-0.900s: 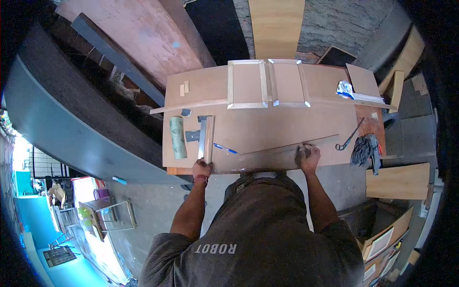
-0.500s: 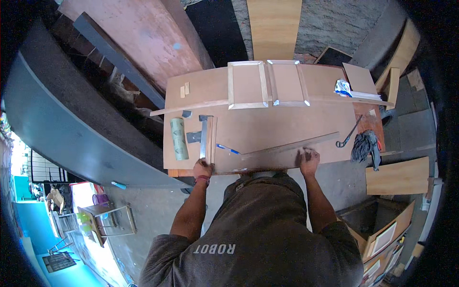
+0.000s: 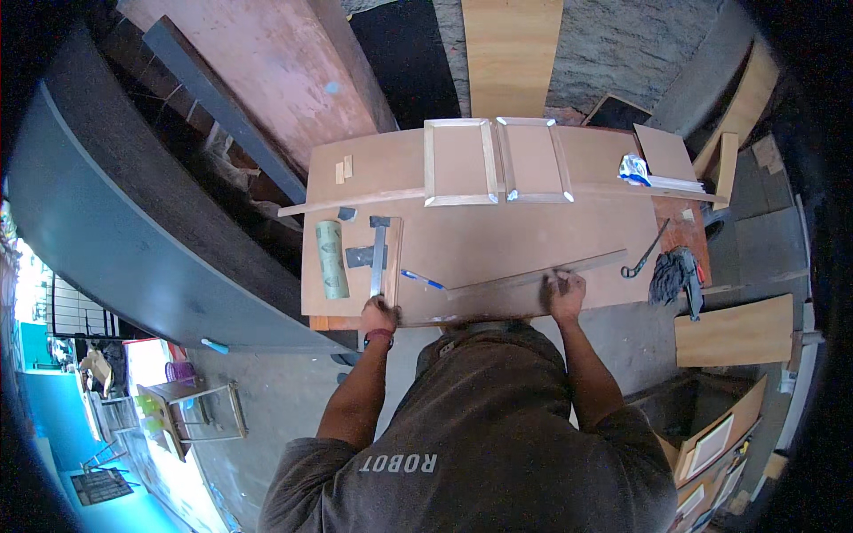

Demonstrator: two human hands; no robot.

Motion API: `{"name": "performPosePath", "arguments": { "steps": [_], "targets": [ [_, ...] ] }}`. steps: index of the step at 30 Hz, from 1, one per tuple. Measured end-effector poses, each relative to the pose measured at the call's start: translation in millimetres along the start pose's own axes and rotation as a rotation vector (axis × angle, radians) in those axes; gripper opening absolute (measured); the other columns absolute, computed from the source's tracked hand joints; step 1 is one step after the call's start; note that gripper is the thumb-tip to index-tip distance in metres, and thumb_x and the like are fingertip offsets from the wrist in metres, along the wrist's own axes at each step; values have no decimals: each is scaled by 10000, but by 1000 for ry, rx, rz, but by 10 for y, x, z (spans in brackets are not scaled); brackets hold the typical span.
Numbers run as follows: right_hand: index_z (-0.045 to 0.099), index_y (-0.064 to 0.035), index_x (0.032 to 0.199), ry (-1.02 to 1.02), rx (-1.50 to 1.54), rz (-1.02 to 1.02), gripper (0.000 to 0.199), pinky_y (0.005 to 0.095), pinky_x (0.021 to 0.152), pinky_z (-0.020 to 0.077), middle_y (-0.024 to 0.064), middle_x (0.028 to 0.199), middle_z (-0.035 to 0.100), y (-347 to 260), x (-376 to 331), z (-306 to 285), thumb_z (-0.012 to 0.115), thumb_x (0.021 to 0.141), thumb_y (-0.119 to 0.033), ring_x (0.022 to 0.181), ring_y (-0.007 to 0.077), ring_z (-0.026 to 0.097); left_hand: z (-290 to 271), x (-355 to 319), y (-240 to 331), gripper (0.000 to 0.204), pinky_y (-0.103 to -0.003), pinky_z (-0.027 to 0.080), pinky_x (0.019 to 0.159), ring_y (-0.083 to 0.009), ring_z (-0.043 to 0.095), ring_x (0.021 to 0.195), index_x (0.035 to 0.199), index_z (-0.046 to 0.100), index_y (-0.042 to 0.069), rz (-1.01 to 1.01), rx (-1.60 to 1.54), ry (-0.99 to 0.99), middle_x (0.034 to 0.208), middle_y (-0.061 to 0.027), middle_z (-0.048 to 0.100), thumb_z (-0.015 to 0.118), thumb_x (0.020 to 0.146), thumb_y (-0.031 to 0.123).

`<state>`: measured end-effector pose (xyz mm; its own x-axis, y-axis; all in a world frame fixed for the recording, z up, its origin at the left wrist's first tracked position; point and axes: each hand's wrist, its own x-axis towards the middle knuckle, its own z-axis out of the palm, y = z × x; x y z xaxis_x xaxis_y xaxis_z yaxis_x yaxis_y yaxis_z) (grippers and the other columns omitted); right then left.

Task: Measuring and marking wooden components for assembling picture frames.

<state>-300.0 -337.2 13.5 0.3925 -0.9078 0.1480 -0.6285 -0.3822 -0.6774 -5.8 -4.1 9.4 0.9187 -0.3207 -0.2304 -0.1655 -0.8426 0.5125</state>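
I lean over a brown workbench board. My left hand rests at the near edge, closed around the handle end of a hammer that lies on a small wooden strip. My right hand presses on a long thin wooden strip lying across the board, fingers bent on it. A blue pen lies between my hands. Two framed wooden panels, one on the left and one on the right, sit side by side at the far edge.
A green roll lies at the board's left. A curved metal bar and a dark cloth are at the right. Plywood sheets lean beyond the bench. Cardboard boxes stand at lower right.
The view has shifted slightly. Both hands stay at the near edge, the left at the hammer and the right at the long strip.
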Motion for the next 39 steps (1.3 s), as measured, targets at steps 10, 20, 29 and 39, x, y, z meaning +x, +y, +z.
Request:
{"name": "performPosePath", "arguments": {
  "steps": [10,20,29,39],
  "targets": [
    [633,-26,998,21,15,-46,302,440,953,382,194,1041,515,156,31,-40,695,793,-239,1046,357,466,114,-42,22,471,-411,515,785,-326,645,861,1005,608,12,-32,13,54,905,-164,665,800,640,240],
    [616,-36,989,-45,4,31,315,447,928,407,200,1074,514,148,116,10,673,802,-284,1014,365,497,264,-29,-99,468,-441,501,802,-372,614,897,1027,602,15,47,61,151,943,-206,625,741,655,261],
    [623,-27,1045,-128,56,94,368,429,936,427,210,1037,602,383,220,142,686,779,-273,1036,361,539,248,2,-66,479,-427,488,866,-364,594,974,1097,607,25,31,138,59,1018,-185,626,692,661,205],
    [624,-2,1050,-142,169,177,396,421,872,454,224,1013,612,272,324,212,696,780,-282,960,362,570,257,139,-180,414,-443,502,811,-387,610,907,1018,634,17,4,77,-12,942,-205,639,712,643,173]
  ]
}}
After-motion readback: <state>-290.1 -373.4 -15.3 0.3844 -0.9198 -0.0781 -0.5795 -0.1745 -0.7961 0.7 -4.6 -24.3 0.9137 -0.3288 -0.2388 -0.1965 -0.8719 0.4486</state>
